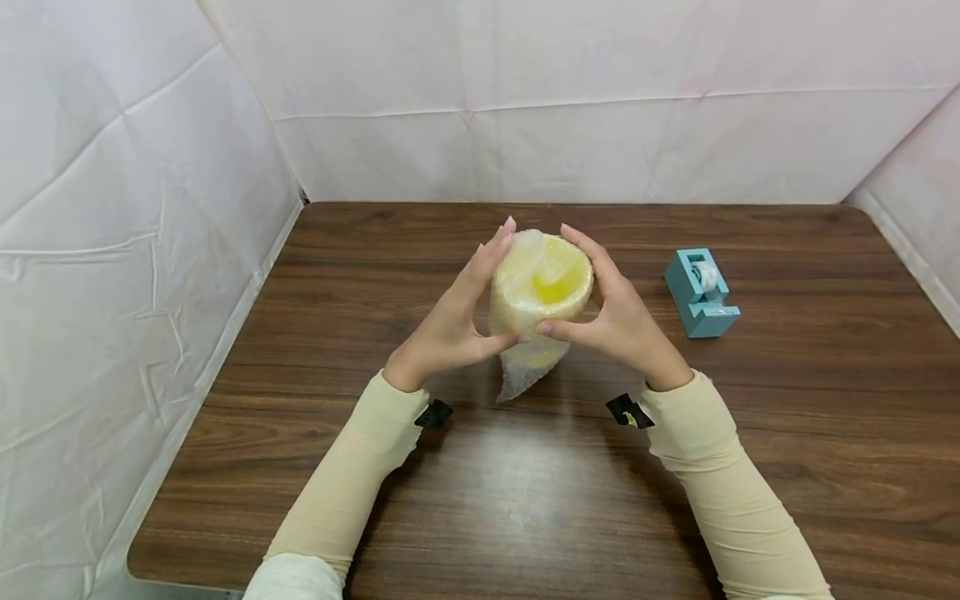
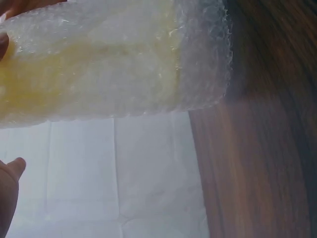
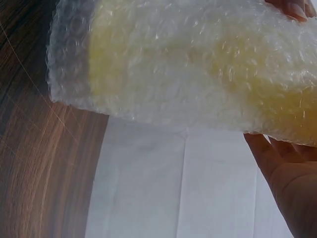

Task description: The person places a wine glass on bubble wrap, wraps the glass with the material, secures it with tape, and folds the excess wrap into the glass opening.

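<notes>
In the head view, a yellow cup (image 1: 557, 287) rolled in clear bubble wrap (image 1: 525, 375) is held up over the table, its round opening facing up. My left hand (image 1: 457, 325) grips it from the left, with the thumb at the near side and fingers at the far side. From the right, my right hand (image 1: 622, 325) grips it the same way. Spare bubble wrap extends beyond the cup's lower end, as the left wrist view's bubble wrap (image 2: 203, 54) and the right wrist view's bubble wrap (image 3: 72, 54) both show.
A blue tape dispenser (image 1: 700, 296) with a roll of clear tape stands to the right of my right hand. The dark wood table (image 1: 337, 275) is bordered by white cloth walls (image 1: 570, 142) at the back and sides.
</notes>
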`<state>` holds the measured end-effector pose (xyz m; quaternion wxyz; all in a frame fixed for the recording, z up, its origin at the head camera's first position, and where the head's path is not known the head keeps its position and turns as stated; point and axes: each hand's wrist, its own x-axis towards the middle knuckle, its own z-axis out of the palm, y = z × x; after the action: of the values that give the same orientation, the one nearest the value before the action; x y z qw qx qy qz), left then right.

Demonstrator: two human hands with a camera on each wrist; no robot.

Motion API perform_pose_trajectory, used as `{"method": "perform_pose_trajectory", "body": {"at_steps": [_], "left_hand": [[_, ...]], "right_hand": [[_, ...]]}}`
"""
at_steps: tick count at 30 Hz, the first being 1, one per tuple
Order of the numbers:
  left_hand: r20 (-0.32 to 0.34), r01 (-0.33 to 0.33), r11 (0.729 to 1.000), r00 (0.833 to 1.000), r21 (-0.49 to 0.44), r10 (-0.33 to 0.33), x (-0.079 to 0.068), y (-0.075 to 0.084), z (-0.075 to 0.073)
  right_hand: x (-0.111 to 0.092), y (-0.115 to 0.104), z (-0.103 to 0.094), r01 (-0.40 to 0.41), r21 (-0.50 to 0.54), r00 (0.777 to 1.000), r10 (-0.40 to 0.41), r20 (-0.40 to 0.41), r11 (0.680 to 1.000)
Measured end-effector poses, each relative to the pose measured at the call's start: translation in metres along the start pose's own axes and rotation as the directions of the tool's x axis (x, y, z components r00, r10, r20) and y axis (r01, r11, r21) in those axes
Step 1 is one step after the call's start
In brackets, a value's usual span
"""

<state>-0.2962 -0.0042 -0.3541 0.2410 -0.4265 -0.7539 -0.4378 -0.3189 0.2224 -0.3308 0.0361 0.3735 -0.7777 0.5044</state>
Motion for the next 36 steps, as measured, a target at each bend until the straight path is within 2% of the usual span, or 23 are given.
{"method": "perform_pose_trajectory", "body": {"at_steps": [6, 9, 14, 18, 24, 28, 32, 36], "left_hand": [[0.034, -0.095, 0.985, 0.995, 0.141, 0.091, 0.0014, -0.0014, -0.0006], [0.036, -0.133, 0.965, 0.991, 0.224, 0.128, 0.0016, -0.0015, -0.0009], [0.046, -0.176, 0.936, 0.984, 0.304, 0.17, 0.002, -0.0004, -0.0026], [0.059, -0.189, 0.905, 0.982, 0.381, 0.18, 0.0018, 0.0005, -0.0048], [0.083, -0.18, 0.86, 0.984, 0.478, 0.161, 0.0019, 0.0025, -0.0077], [0.078, -0.172, 0.858, 0.985, 0.485, 0.153, 0.0015, 0.0031, -0.0077], [0.049, -0.171, 0.88, 0.985, 0.443, 0.166, 0.0007, 0.0016, -0.0058], [0.009, -0.192, 0.896, 0.979, 0.401, 0.206, 0.0013, 0.0023, -0.0044]], "right_hand": [[0.0019, 0.0019, 0.0029, 0.055, 0.008, 0.998, -0.055, 0.004, 0.998], [0.002, 0.0029, 0.0033, 0.07, 0.01, 0.997, -0.07, 0.014, 0.998], [0.0015, 0.0022, 0.0037, 0.06, 0.047, 0.997, -0.062, 0.04, 0.997], [0.0006, 0.002, 0.0046, 0.042, 0.078, 0.997, -0.047, 0.06, 0.996], [0.0003, 0.0029, 0.0063, 0.038, 0.071, 0.998, -0.042, 0.055, 0.997], [0.0007, 0.0031, 0.0069, 0.057, 0.08, 0.997, -0.061, 0.048, 0.995], [0.0012, 0.0022, 0.006, 0.069, 0.091, 0.997, -0.073, 0.041, 0.993], [0.0008, 0.0009, 0.0035, 0.041, 0.085, 0.999, -0.043, 0.023, 0.996]]}}
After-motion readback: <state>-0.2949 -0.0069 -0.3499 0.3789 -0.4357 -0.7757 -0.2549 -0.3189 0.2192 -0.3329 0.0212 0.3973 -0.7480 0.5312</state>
